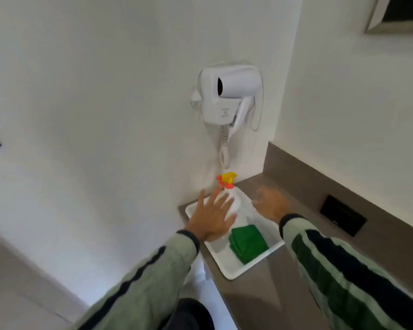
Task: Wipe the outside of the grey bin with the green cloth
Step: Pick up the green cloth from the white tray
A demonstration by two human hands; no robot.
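A white tray (234, 270) sits on the brown counter (260, 303) in the corner, holding a folded green cloth (248, 242) near its front and a white spray bottle (227, 201) with an orange and yellow trigger at its back. The left hand (212, 217) hovers over the bottle, fingers spread wide and empty. The right hand (270, 204) is blurred above the tray's far edge; I cannot tell how its fingers stand.
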